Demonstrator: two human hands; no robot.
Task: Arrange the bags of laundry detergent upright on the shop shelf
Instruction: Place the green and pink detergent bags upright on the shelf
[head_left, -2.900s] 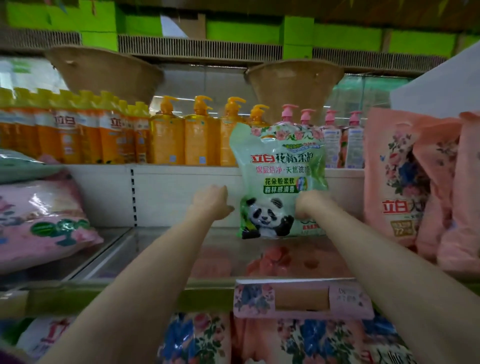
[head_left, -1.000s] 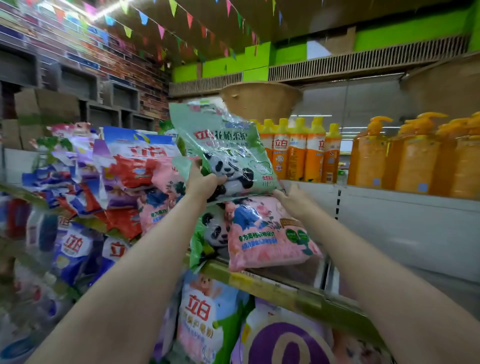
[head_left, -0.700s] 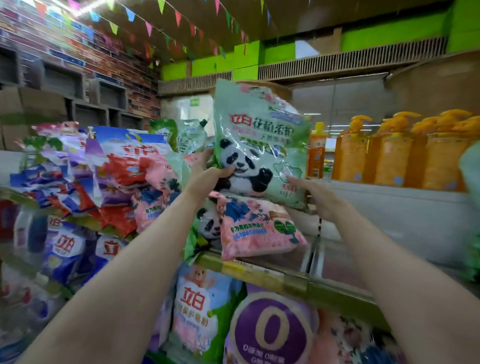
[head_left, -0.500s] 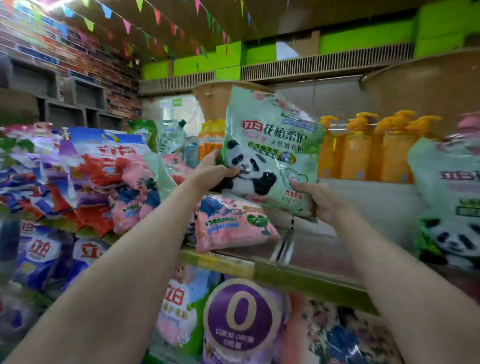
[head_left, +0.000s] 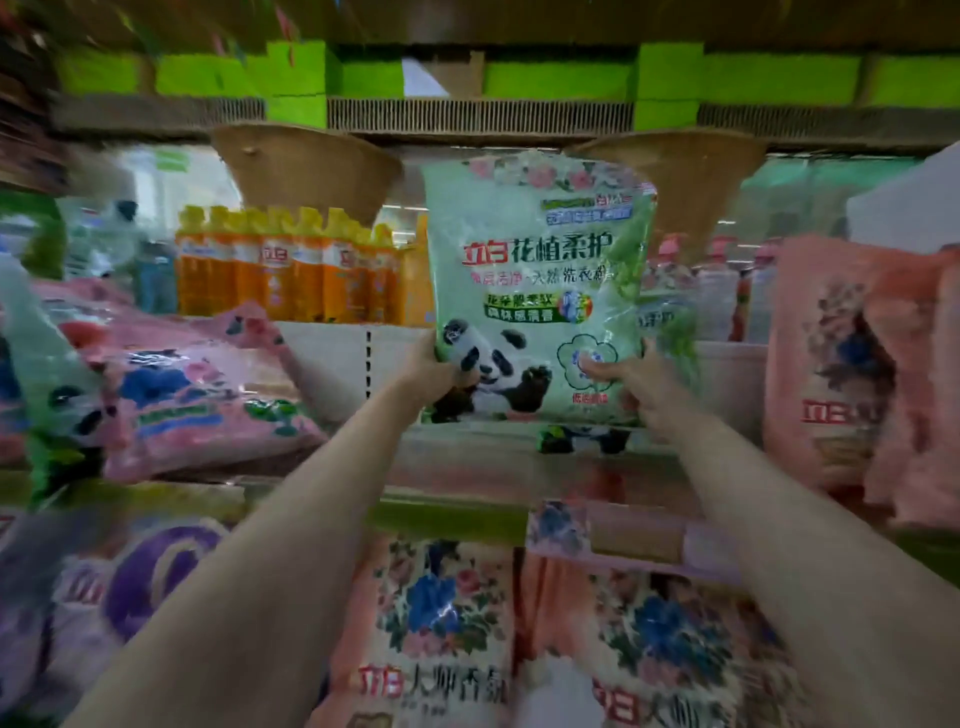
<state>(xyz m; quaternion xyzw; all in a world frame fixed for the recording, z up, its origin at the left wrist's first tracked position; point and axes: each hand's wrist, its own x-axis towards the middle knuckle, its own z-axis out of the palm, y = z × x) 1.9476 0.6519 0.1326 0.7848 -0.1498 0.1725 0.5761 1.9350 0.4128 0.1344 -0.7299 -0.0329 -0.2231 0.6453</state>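
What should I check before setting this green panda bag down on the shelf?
1. Grip: left hand and right hand both hold the green panda detergent bag at its lower corners: ok.
2. Bag upright, print facing out: ok.
3. Bag resting on the glass shelf: not ok, held above it.
4. Landing spot: another panda bag stands behind; free space cannot tell.
5. Pink floral bags on the right stay apart: ok.

A single head-worn view faces the shelf squarely, at arm's reach.
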